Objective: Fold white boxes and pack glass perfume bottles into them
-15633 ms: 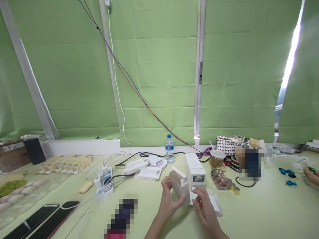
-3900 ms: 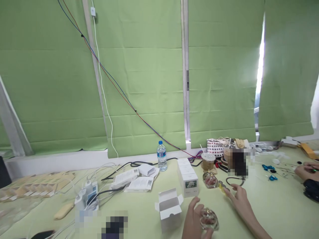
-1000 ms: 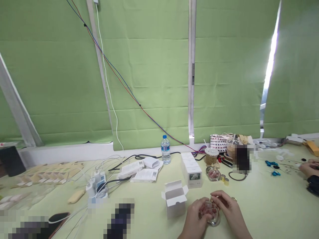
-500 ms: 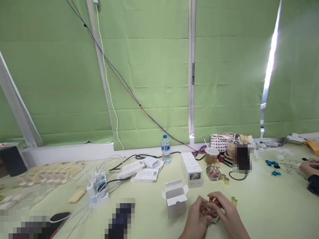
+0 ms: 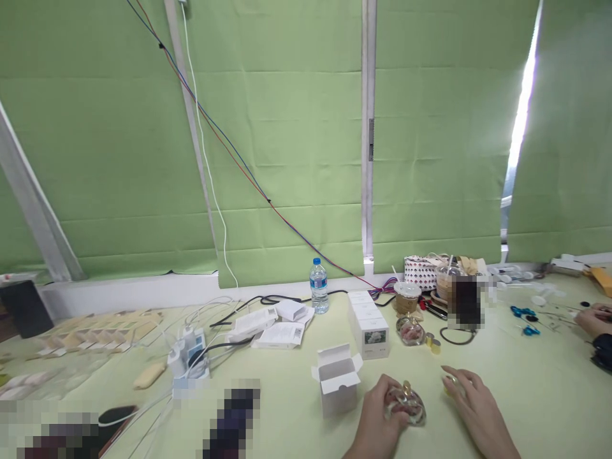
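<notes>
My left hand (image 5: 375,417) is closed around the side of a round clear glass perfume bottle (image 5: 412,411), which stands on the table with pinkish contents and a gold neck on top. To its right, my right hand (image 5: 473,401) has its fingers around a gold cap (image 5: 449,385) on the table; the fingers cover most of the cap. An open white box (image 5: 337,389) with its flaps up stands just left of my left hand.
Behind are white boxes in a row (image 5: 375,341), another glass bottle (image 5: 410,331), small gold caps (image 5: 435,345), a drink cup (image 5: 406,296) and a water bottle (image 5: 319,287). Chargers and cables (image 5: 189,357) lie left. Another person's hand (image 5: 593,320) is at far right, near blue-handled scissors (image 5: 530,331).
My right hand has let go of the perfume bottle and moved right to the gold cap. The left hand still holds the bottle, whose gold neck now shows.
</notes>
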`<act>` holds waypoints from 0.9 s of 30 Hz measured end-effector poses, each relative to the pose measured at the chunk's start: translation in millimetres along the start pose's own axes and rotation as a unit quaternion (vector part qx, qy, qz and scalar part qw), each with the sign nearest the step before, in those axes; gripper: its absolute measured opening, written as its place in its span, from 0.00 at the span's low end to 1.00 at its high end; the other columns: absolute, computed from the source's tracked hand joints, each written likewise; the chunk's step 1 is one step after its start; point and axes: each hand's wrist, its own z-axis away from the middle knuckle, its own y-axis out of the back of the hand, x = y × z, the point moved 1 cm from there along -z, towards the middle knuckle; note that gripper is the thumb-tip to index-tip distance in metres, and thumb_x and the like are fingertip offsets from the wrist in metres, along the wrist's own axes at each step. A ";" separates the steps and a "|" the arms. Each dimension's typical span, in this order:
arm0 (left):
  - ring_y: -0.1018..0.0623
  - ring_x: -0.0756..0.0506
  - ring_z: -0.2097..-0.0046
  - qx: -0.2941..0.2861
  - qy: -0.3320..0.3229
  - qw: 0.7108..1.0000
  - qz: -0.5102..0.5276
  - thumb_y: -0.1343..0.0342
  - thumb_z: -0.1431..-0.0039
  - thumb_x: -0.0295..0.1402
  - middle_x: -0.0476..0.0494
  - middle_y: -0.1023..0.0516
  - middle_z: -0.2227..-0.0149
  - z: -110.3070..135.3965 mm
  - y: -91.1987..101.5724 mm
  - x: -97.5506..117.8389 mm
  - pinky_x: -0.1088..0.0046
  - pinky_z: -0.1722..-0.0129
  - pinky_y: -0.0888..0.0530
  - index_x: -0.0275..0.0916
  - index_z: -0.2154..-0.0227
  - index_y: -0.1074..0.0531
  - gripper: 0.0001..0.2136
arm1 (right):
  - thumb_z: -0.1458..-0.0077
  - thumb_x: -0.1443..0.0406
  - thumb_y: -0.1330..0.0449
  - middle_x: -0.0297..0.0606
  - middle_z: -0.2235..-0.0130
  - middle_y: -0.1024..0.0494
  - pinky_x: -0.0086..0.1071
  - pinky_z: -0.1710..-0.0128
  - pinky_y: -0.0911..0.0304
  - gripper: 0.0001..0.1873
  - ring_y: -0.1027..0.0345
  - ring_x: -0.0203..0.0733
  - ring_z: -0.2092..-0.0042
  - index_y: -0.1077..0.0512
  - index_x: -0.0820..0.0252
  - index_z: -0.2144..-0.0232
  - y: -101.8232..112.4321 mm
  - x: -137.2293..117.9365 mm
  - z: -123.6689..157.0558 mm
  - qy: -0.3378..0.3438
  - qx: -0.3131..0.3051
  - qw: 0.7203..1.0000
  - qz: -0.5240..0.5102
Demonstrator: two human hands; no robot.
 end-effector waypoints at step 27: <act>0.24 0.48 0.66 0.025 -0.018 0.999 -0.033 0.47 0.65 0.13 0.52 0.25 0.72 -1.0 0.2 3.8 0.78 0.68 0.30 0.36 0.69 0.29 0.17 | 0.47 0.57 0.39 0.41 0.59 0.20 0.30 0.58 0.28 0.13 0.25 0.47 0.56 0.21 0.55 0.63 -13.3 -94.5 25.6 0.038 -0.103 0.944 -0.311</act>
